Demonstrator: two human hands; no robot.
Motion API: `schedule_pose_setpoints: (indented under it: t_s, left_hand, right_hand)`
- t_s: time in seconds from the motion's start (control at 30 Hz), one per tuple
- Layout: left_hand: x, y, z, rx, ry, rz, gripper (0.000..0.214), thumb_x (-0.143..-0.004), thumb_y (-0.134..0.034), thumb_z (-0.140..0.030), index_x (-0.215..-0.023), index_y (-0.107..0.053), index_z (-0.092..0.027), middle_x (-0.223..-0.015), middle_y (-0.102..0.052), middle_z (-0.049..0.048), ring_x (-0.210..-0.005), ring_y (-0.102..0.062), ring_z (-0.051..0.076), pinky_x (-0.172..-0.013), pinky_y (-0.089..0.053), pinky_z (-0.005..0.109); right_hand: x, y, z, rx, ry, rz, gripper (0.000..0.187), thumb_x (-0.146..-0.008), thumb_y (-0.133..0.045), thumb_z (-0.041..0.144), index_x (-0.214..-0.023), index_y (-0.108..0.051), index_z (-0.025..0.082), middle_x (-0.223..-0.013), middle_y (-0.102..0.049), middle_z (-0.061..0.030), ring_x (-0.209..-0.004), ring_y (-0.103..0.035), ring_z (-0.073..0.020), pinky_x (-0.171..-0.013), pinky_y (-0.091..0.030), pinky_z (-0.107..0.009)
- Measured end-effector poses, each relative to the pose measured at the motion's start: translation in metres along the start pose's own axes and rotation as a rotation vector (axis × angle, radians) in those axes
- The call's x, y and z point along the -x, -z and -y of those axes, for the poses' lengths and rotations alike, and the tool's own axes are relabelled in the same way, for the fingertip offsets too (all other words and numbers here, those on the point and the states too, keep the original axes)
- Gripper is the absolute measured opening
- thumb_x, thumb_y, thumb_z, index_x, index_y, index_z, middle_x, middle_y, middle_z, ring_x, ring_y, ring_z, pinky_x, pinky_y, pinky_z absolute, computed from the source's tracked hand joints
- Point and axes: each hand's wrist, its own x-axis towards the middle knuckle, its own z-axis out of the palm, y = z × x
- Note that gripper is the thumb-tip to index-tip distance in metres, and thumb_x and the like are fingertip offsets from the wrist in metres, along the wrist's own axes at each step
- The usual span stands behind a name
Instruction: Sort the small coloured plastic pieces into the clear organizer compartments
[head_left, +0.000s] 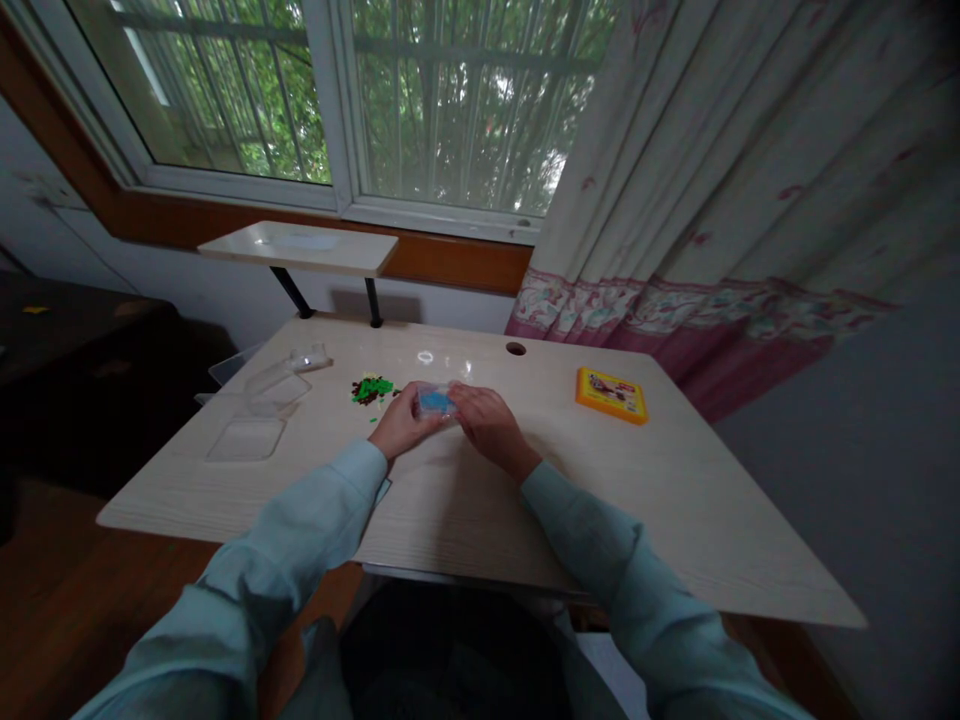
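Between my two hands is a small clear plastic box (435, 401) with blue contents, held just above or on the table; I cannot tell which. My left hand (403, 424) is closed around its left side. Fingers of my right hand (491, 425) wrap over its right end and cover part of it. Just left of my left hand lies a loose pile of small green and dark brown pieces (371, 390), with a few stray ones at its edge. What the blue contents are is too small to make out.
Clear plastic trays or lids (246, 440) and a small transparent container (311, 357) lie on the table's left. A yellow-orange box (611, 395) with a picture lies to the right. A raised shelf (300, 246) stands at the back left, and a round hole (516, 349) pierces the table (675, 520).
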Motion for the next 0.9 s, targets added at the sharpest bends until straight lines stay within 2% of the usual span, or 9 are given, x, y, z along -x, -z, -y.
schedule_pose_setpoints:
  t_s: [0.4, 0.53, 0.67, 0.73, 0.9]
  left_hand:
    - [-0.003, 0.001, 0.004, 0.082, 0.053, 0.057, 0.046, -0.070, -0.075, -0.040, -0.102, -0.052, -0.016, -0.098, -0.066, 0.0071, -0.088, -0.064, 0.019, -0.082, -0.051, 0.034]
    - [-0.001, 0.003, 0.005, 0.024, 0.048, 0.070, 0.044, -0.072, -0.074, -0.040, -0.102, -0.053, -0.016, -0.098, -0.066, 0.0074, -0.089, -0.064, 0.020, -0.083, -0.051, 0.035]
    - [0.004, -0.003, 0.007, -0.068, -0.006, 0.114, 0.053, -0.070, -0.079, -0.039, -0.110, -0.053, -0.016, -0.104, -0.065, 0.0078, -0.096, -0.063, 0.022, -0.088, -0.051, 0.038]
    - [0.005, -0.008, 0.007, -0.015, -0.019, 0.136, 0.058, -0.070, -0.080, -0.039, -0.115, -0.051, -0.017, -0.110, -0.063, 0.0089, -0.100, -0.063, 0.022, -0.092, -0.050, 0.040]
    - [0.002, -0.014, 0.007, 0.193, 0.022, 0.180, 0.056, -0.073, -0.078, -0.038, -0.118, -0.051, -0.017, -0.113, -0.064, 0.0097, -0.101, -0.064, 0.021, -0.094, -0.050, 0.040]
  right_hand:
    - [0.001, -0.003, 0.008, 0.027, -0.078, 0.022, 0.034, -0.100, -0.041, 0.023, -0.122, -0.063, 0.011, -0.127, -0.066, -0.0175, -0.120, -0.061, -0.0241, -0.102, -0.049, -0.041]
    - [0.002, -0.004, 0.007, 0.032, -0.065, 0.006, 0.033, -0.099, -0.042, 0.023, -0.120, -0.064, 0.011, -0.125, -0.067, -0.0171, -0.119, -0.062, -0.0234, -0.102, -0.050, -0.039]
    - [0.004, -0.001, 0.000, 0.027, -0.146, -0.055, 0.033, -0.099, -0.037, 0.021, -0.111, -0.067, 0.014, -0.109, -0.073, -0.0136, -0.101, -0.069, -0.0210, -0.090, -0.055, -0.035]
    - [0.004, 0.002, -0.004, 0.030, -0.184, -0.094, 0.035, -0.100, -0.035, 0.023, -0.107, -0.068, 0.015, -0.102, -0.075, -0.0118, -0.093, -0.070, -0.0198, -0.085, -0.056, -0.033]
    - [-0.002, 0.008, -0.013, 0.054, -0.190, -0.113, 0.037, -0.102, -0.034, 0.029, -0.103, -0.069, 0.016, -0.099, -0.075, -0.0113, -0.092, -0.070, -0.0195, -0.082, -0.055, -0.032]
